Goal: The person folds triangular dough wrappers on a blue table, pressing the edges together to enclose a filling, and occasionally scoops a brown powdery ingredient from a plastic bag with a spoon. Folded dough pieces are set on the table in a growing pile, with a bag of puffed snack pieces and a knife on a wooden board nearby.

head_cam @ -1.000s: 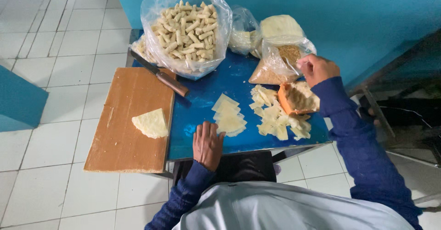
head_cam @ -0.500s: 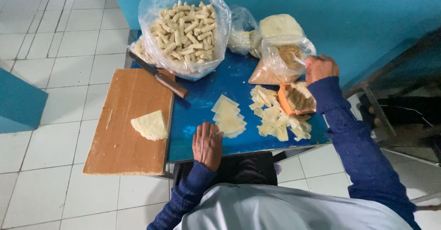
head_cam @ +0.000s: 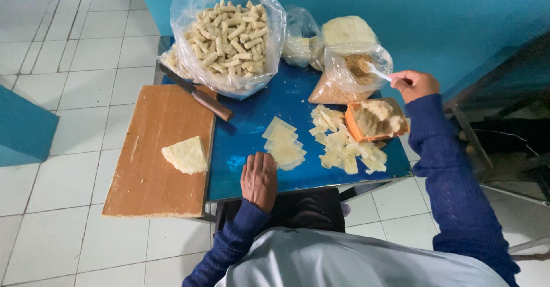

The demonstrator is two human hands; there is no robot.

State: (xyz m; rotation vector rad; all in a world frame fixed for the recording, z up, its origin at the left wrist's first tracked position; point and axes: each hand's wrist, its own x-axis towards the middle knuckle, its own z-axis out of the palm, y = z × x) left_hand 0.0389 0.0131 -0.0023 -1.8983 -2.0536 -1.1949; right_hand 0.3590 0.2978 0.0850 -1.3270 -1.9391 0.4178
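The right hand (head_cam: 417, 84) pinches a white spoon (head_cam: 378, 72), its bowl inside the bag of crumbs (head_cam: 349, 75) (just behind the orange tub (head_cam: 375, 119)). The left hand (head_cam: 259, 179) lies flat, fingers together, on the blue counter (head_cam: 252, 138), just in front of the stacked wrappers (head_cam: 283, 143).

A white plastic spoon (head_cam: 376, 71), gripped at its handle, dips bowl-first and slanted into the open mouth of a clear plastic bag of brown crumbs (head_cam: 344, 80), which slumps just behind an orange tub of pale filling (head_cam: 375, 119).
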